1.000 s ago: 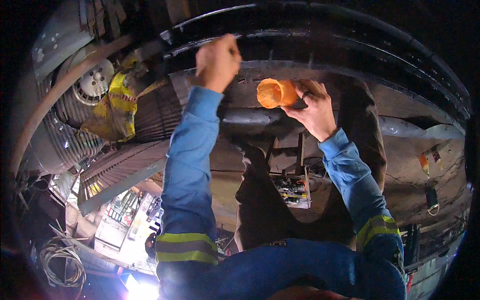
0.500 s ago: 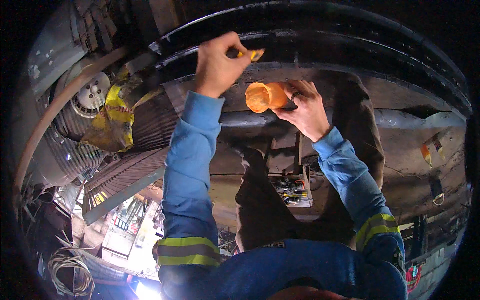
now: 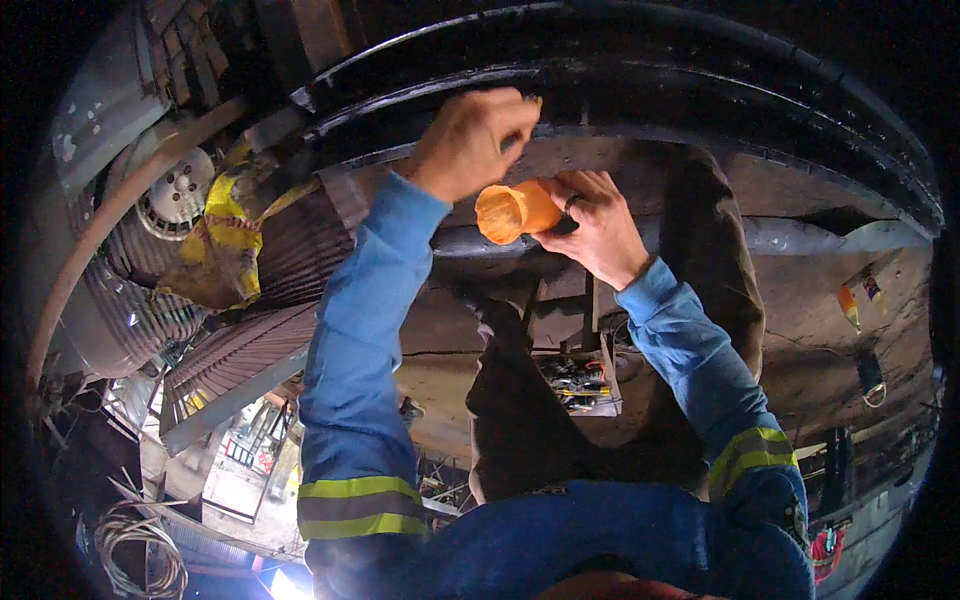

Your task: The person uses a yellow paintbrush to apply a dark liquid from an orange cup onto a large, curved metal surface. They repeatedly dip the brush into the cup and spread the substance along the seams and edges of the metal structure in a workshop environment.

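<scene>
My left hand [image 3: 472, 145] is raised in front of the dark curved metal beam [image 3: 640, 95], with its fingers closed in a pinch. They hold what looks like a small yellow-handled brush [image 3: 538, 101]; only its tip shows past the fingers, and the rest is hidden. Lower and to the right, my right hand [image 3: 603, 230] is wrapped round an orange plastic cup [image 3: 516, 212]. The cup lies tilted on its side, its wide mouth facing left and its inner wall showing orange. A gap separates the left hand from the cup.
A grey pipe [image 3: 465, 240] runs across behind the cup. On the left are a ribbed motor housing [image 3: 110, 300], a dirty yellow bag [image 3: 225, 250] and a slatted metal panel [image 3: 235, 365]. Below stands a tray of tools [image 3: 585, 385]; coiled cable [image 3: 140, 550] hangs lower left.
My left hand has turned and come down and right, so the brush is now mostly hidden behind its fingers. The cup and my right hand have shifted slightly left and down.
</scene>
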Demonstrator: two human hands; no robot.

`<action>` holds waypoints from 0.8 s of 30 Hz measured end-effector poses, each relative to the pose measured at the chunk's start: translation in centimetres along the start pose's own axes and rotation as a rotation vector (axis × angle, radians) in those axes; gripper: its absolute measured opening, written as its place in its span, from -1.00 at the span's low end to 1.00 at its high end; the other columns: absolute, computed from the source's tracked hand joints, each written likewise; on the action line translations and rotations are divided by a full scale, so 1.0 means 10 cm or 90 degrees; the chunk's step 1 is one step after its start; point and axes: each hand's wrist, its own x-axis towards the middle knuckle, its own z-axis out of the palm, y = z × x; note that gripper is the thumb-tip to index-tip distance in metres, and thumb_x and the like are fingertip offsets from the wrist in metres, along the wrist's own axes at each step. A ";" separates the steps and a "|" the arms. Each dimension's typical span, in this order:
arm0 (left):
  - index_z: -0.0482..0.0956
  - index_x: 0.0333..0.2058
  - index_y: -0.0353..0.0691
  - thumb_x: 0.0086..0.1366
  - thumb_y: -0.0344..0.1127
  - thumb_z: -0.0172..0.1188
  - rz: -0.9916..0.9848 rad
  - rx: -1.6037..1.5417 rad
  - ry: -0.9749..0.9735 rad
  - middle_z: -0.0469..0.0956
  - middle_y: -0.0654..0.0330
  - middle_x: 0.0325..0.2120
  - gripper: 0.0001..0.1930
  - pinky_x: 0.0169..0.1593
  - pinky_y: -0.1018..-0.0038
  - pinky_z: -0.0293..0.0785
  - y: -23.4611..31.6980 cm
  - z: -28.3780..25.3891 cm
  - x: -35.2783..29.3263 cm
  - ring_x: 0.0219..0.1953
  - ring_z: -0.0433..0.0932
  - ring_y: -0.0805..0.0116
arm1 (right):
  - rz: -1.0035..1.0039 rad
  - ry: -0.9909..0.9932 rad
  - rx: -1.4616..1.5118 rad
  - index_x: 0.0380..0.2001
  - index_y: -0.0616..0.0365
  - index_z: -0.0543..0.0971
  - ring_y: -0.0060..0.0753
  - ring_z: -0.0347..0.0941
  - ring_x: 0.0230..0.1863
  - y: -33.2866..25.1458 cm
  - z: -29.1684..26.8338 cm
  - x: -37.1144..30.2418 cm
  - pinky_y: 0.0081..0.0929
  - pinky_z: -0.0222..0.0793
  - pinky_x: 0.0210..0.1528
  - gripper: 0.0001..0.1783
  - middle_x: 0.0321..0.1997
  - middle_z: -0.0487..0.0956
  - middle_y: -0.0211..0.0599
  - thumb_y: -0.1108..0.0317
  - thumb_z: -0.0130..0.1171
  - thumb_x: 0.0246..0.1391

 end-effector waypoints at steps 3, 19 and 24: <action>0.49 -0.52 -0.34 -0.03 -0.51 0.29 -0.053 -0.131 0.009 0.51 0.09 -0.51 -0.87 -0.36 0.39 0.45 0.03 -0.18 -0.06 -0.44 0.55 0.18 | 0.008 -0.008 -0.013 -0.10 0.15 0.56 -0.14 0.44 -0.13 0.01 -0.02 0.01 -0.26 0.38 -0.03 -0.36 -0.11 0.53 -0.22 0.26 0.49 -0.38; 0.61 -0.54 -0.33 -0.05 -0.41 0.40 -0.489 -0.186 0.207 0.60 0.09 -0.61 -0.85 -0.41 0.45 0.59 -0.51 -0.15 -0.15 -0.54 0.63 0.37 | -0.009 -0.031 -0.028 -0.12 0.15 0.56 -0.13 0.45 -0.11 -0.01 0.02 0.04 -0.26 0.38 -0.01 -0.38 -0.12 0.53 -0.21 0.27 0.49 -0.38; 0.62 -0.54 -0.20 -0.11 -0.37 0.37 -0.257 0.013 0.170 0.62 0.07 -0.55 -0.88 -0.31 0.34 0.53 -0.15 -0.08 0.02 -0.52 0.62 0.14 | -0.004 -0.028 -0.027 -0.11 0.14 0.57 -0.12 0.46 -0.11 -0.01 0.02 0.05 -0.27 0.40 -0.02 -0.37 -0.12 0.54 -0.20 0.29 0.50 -0.39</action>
